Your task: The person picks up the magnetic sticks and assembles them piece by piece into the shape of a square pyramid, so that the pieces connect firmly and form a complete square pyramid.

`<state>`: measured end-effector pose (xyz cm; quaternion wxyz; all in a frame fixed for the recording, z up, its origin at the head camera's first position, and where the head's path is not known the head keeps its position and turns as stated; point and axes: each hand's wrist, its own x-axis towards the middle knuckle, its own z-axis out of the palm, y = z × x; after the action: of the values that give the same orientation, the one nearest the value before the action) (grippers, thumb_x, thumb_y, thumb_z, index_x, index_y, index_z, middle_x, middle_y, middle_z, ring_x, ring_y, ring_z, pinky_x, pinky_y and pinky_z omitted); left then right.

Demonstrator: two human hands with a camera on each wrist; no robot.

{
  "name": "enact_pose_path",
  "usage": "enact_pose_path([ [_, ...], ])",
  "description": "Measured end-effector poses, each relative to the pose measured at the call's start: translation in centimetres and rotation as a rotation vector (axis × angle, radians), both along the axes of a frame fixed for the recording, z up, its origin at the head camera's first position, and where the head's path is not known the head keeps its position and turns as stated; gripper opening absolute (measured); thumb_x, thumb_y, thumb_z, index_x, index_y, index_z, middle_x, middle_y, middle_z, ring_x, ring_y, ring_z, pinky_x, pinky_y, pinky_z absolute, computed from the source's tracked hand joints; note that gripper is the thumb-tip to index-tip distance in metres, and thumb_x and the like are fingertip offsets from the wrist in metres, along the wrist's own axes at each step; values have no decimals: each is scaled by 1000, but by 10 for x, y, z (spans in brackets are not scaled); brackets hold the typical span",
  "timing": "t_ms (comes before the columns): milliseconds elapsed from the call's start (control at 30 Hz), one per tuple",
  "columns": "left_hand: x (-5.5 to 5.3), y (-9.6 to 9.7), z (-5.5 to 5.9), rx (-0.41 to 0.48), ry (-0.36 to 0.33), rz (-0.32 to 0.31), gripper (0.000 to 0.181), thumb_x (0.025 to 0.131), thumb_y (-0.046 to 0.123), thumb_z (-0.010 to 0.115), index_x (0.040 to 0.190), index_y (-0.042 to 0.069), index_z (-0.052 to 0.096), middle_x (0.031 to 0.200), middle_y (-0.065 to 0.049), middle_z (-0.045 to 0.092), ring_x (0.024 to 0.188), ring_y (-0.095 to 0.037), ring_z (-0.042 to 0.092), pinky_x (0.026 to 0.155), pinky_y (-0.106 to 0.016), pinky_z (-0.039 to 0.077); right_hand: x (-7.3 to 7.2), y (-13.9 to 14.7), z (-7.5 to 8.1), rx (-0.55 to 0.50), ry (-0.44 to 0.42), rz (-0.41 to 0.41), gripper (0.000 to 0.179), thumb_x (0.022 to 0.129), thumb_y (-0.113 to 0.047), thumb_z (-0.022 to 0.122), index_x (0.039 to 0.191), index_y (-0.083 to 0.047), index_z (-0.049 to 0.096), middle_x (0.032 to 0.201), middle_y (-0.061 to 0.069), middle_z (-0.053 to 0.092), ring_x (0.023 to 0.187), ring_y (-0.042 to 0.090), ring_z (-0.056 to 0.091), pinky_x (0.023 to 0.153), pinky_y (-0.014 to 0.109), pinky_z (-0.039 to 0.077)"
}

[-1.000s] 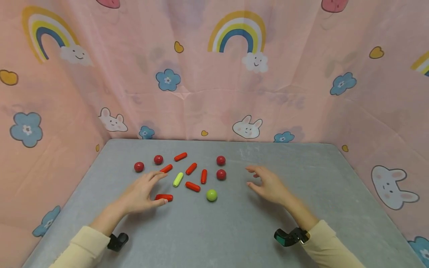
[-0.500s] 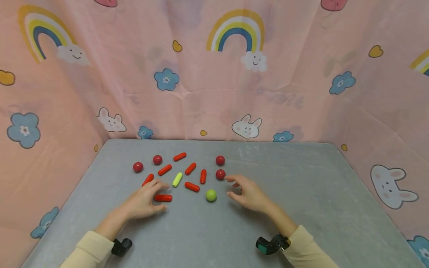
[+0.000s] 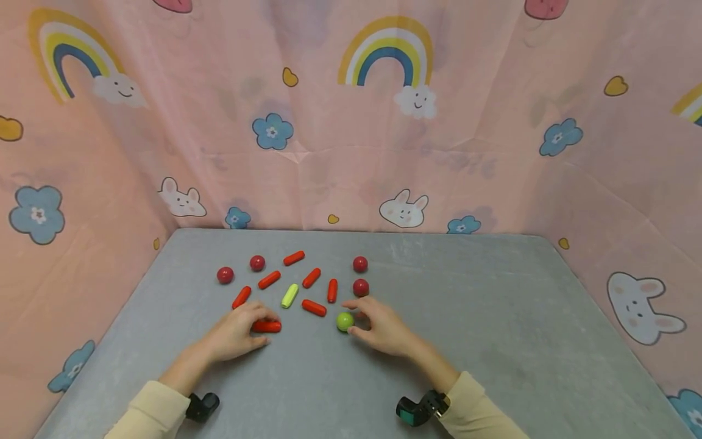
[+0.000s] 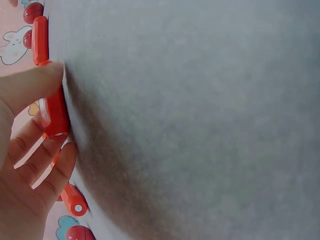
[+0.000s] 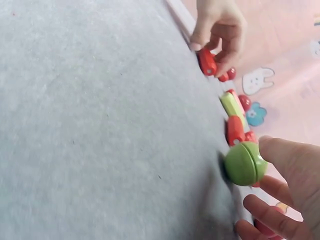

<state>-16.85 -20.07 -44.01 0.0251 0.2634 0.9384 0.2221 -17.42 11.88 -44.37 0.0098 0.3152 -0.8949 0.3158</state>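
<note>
In the head view, my left hand (image 3: 239, 332) is at a short red rod (image 3: 267, 327), thumb on the near side and fingers bent over the far side. The left wrist view shows the thumb (image 4: 37, 85) in front of this red rod (image 4: 57, 115), with the other fingers spread behind and below it. My right hand (image 3: 384, 326) reaches around a green ball (image 3: 345, 321), thumb on the near side and index finger beyond it. From the right wrist, the ball (image 5: 245, 164) shows a groove; the thumb tip is beside it and the other fingers are spread.
Several red rods (image 3: 314, 308) and a yellow-green rod (image 3: 290, 296) lie between the hands on the grey table (image 3: 466, 292). Red balls (image 3: 360, 287) sit behind on the right, and two more red balls (image 3: 225, 275) at the back left. A pink patterned curtain (image 3: 318, 183) surrounds the table.
My right hand has moved left and nearer, to the green ball. My left hand has come down and back slightly over the near red rod, uncovering another rod behind it.
</note>
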Motion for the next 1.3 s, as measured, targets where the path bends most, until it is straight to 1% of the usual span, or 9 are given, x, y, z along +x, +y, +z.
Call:
enact_pose_path([
  [100, -1, 0, 0, 1, 6, 1, 30, 76, 11, 72, 104, 19, 65, 97, 9, 56, 91, -10, 52, 79, -32, 49, 0, -5, -1, 13, -6, -7, 44, 81, -17, 69, 123, -11, 56, 106, 2, 58, 88, 15, 57, 72, 25, 48],
  [233, -1, 1, 0, 1, 25, -1, 29, 77, 7, 71, 103, 18, 66, 97, 8, 57, 91, -10, 53, 79, -33, 49, 0, -9, -2, 13, -22, -5, 42, 82, -15, 68, 122, -11, 57, 106, 3, 57, 86, 14, 56, 73, 24, 48],
  [367, -2, 0, 0, 5, 44, -10, 28, 77, 5, 70, 101, 18, 66, 96, 7, 58, 90, -11, 53, 78, -33, 49, -1, -12, -4, 9, -17, -5, 37, 82, -14, 68, 118, -12, 60, 105, 2, 57, 85, 13, 56, 73, 24, 48],
  [600, -3, 2, 0, -8, 51, 5, 27, 77, 5, 70, 100, 19, 66, 91, 9, 57, 86, -9, 52, 75, -31, 49, -4, -16, -9, 23, 44, 3, 31, 81, -11, 69, 111, -11, 63, 101, 1, 59, 85, 11, 54, 73, 24, 48],
  [800, -2, 4, 1, 5, 49, 7, 27, 77, 6, 70, 100, 19, 66, 92, 9, 57, 84, -9, 52, 73, -29, 50, -4, -17, -9, 27, 26, -9, 31, 81, -11, 69, 111, -11, 63, 101, 1, 59, 85, 11, 54, 73, 25, 47],
  [1000, -2, 13, 2, 19, 20, 7, 27, 78, 9, 70, 103, 18, 66, 92, 9, 57, 83, -7, 52, 72, -26, 49, -2, -14, -5, 13, -1, -37, 31, 81, -11, 68, 111, -13, 61, 101, -1, 59, 84, 10, 53, 75, 25, 47],
  [1167, -2, 23, 1, 37, 52, -7, 27, 77, 8, 71, 103, 15, 66, 93, 5, 59, 81, -10, 53, 72, -28, 49, -1, -9, -3, -12, 7, -50, 32, 81, -10, 69, 112, -11, 61, 100, -1, 59, 82, 10, 52, 73, 26, 46],
  [1300, -1, 33, 0, 35, 61, -16, 26, 78, 9, 71, 102, 16, 65, 92, 4, 58, 81, -11, 52, 72, -28, 49, 0, -4, -2, -22, 10, -55, 33, 80, -9, 69, 112, -11, 60, 102, 0, 60, 83, 10, 52, 73, 27, 46],
])
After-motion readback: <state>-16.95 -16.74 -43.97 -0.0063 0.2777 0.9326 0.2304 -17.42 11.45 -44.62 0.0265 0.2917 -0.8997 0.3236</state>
